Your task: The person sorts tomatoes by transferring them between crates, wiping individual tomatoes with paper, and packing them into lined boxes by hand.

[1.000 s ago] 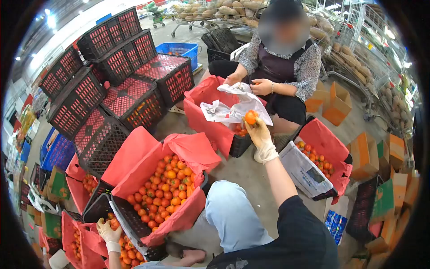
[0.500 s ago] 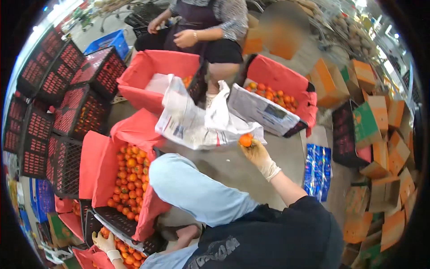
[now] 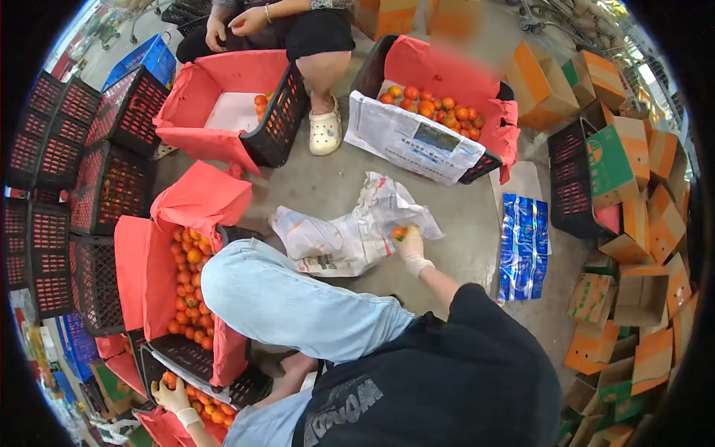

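My right hand (image 3: 413, 252), in a pale glove, holds an orange-red tomato (image 3: 400, 233) over the right part of a crumpled newspaper sheet (image 3: 339, 238) that appears to lie on the floor. At the lower left, my gloved left hand (image 3: 173, 395) has its fingers curled around another tomato (image 3: 170, 379) at the edge of a low crate of tomatoes (image 3: 216, 411). Above that crate stands a black crate lined with red paper (image 3: 138, 276), holding many tomatoes (image 3: 190, 290).
A seated person's shoe (image 3: 325, 132) is between a red-lined crate (image 3: 223, 67) with a few tomatoes and a newspaper-edged crate (image 3: 417, 145) of tomatoes. Blue shiny packaging (image 3: 523, 249) lies at right, near piled cardboard boxes (image 3: 640, 298). Black crates (image 3: 104, 186) are stacked at left.
The newspaper sheet has dropped away from the far crates and crumpled nearer my knee. My right hand keeps its tomato, now lower in view. My left hand stays at the low crate.
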`<state>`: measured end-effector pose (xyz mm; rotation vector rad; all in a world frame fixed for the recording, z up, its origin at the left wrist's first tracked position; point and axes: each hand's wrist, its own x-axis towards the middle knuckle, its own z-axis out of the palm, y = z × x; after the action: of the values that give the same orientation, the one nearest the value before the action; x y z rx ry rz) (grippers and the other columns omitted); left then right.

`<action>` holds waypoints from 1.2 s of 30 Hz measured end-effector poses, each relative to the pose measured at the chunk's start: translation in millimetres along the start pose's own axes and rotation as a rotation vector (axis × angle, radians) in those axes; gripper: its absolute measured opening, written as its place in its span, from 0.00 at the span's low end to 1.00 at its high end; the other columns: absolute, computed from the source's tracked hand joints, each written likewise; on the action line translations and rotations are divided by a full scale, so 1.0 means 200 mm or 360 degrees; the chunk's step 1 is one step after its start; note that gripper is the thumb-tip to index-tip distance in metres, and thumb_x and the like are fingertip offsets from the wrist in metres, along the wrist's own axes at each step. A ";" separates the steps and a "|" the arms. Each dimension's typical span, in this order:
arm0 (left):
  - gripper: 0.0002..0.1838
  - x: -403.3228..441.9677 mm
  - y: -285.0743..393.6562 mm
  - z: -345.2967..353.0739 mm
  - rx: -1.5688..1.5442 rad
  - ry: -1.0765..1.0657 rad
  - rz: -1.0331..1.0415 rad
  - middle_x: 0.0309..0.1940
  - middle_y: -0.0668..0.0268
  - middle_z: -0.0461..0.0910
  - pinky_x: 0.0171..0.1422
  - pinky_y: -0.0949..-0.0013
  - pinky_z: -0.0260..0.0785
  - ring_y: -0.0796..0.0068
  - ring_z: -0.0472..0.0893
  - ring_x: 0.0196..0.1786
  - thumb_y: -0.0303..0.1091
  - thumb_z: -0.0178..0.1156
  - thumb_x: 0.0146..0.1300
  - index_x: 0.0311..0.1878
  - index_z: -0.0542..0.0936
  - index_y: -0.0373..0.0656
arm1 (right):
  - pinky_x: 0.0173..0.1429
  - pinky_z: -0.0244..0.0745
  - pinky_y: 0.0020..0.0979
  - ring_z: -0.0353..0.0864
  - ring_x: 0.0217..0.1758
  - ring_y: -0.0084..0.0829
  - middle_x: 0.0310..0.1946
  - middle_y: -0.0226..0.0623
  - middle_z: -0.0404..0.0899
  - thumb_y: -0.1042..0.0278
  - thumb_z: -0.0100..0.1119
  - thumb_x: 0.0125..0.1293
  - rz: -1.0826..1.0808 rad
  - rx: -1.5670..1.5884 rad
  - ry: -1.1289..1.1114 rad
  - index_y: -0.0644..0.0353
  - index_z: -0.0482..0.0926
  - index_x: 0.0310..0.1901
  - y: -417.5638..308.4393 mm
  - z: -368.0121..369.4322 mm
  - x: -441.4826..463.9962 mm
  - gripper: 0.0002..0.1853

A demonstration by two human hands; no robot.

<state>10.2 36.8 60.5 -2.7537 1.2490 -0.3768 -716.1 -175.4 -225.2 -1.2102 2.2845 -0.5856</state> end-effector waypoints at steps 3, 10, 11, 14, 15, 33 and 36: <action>0.31 -0.01 0.00 -0.02 0.0002 -0.0029 0.0009 0.64 0.51 0.68 0.71 0.52 0.61 0.48 0.67 0.66 0.47 0.73 0.45 0.52 0.81 0.39 | 0.51 0.75 0.47 0.78 0.47 0.51 0.39 0.51 0.76 0.67 0.66 0.52 -0.0732 -0.0395 -0.0154 0.60 0.76 0.44 -0.04 0.02 0.05 0.18; 0.32 -0.03 -0.01 -0.01 0.0022 -0.0096 0.0021 0.66 0.52 0.67 0.71 0.52 0.60 0.50 0.66 0.68 0.47 0.73 0.46 0.54 0.81 0.40 | 0.50 0.76 0.42 0.81 0.47 0.46 0.40 0.47 0.83 0.59 0.58 0.56 -0.1111 -0.1615 -0.0194 0.49 0.88 0.39 0.08 0.07 0.23 0.13; 0.32 -0.03 -0.02 0.00 0.0015 -0.0129 0.0016 0.66 0.52 0.66 0.72 0.52 0.59 0.50 0.66 0.68 0.47 0.73 0.47 0.55 0.80 0.40 | 0.50 0.76 0.42 0.81 0.47 0.46 0.40 0.47 0.83 0.59 0.58 0.56 -0.1113 -0.1614 -0.0196 0.49 0.88 0.39 0.00 -0.07 0.23 0.13; 0.33 -0.04 -0.04 0.01 0.0010 -0.0155 -0.0019 0.67 0.53 0.65 0.72 0.52 0.59 0.50 0.65 0.68 0.47 0.73 0.47 0.56 0.80 0.40 | 0.49 0.77 0.38 0.82 0.47 0.40 0.43 0.43 0.84 0.56 0.58 0.59 -0.0471 -0.1100 -0.0612 0.53 0.87 0.36 -0.22 -0.45 0.25 0.12; 0.33 -0.04 -0.04 0.01 -0.0006 -0.0168 -0.0028 0.67 0.53 0.65 0.72 0.52 0.59 0.50 0.65 0.69 0.48 0.73 0.47 0.56 0.80 0.40 | 0.50 0.77 0.39 0.82 0.49 0.37 0.47 0.42 0.83 0.55 0.55 0.64 -0.0023 -0.0729 -0.0930 0.55 0.84 0.42 -0.27 -0.56 0.26 0.15; 0.27 -0.15 0.23 -0.38 -0.0505 -0.0092 -0.0148 0.58 0.47 0.74 0.70 0.49 0.59 0.45 0.70 0.62 0.47 0.69 0.50 0.51 0.83 0.41 | 0.53 0.74 0.31 0.76 0.50 0.25 0.49 0.32 0.78 0.50 0.56 0.70 0.0088 0.1058 -0.1198 0.58 0.76 0.57 -0.42 -0.27 0.12 0.22; 0.27 -0.13 0.07 -0.19 -0.0386 0.0164 -0.0039 0.60 0.43 0.71 0.72 0.49 0.57 0.44 0.69 0.64 0.50 0.70 0.48 0.47 0.83 0.40 | 0.47 0.75 0.35 0.80 0.43 0.31 0.41 0.35 0.82 0.59 0.65 0.61 -0.0512 0.0247 -0.1099 0.60 0.78 0.50 -0.14 0.14 0.29 0.19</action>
<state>-26.4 47.8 90.2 -2.9883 1.3696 -0.3982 -710.4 -242.0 -243.8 -1.4343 1.4621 -0.3628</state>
